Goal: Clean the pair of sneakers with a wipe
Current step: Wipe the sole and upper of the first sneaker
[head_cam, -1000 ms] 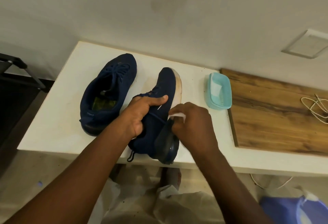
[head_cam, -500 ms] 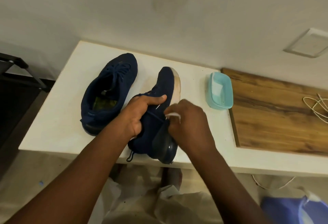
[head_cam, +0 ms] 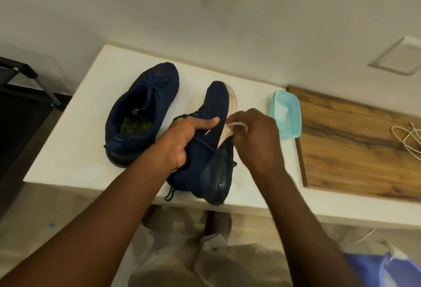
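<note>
Two navy sneakers lie on a white table [head_cam: 68,150]. The left sneaker [head_cam: 141,113] stands upright on its sole, untouched. The right sneaker [head_cam: 214,109] is tipped on its side with its pale sole edge facing right. My left hand [head_cam: 184,136] grips its upper, thumb across the laces. My right hand [head_cam: 255,138] pinches a white wipe [head_cam: 237,125] and presses it against the sole edge near the middle of the shoe. Most of the wipe is hidden under my fingers.
A light blue tub [head_cam: 286,117] holding a white wipe sits just right of my right hand. A wooden board [head_cam: 355,145] lies further right with a white cable [head_cam: 407,136] on it. A dark rack [head_cam: 25,86] stands left of the table.
My right hand with the wipe has slid up along the sole edge, from the heel area toward the middle of the shoe. My left hand keeps its grip.
</note>
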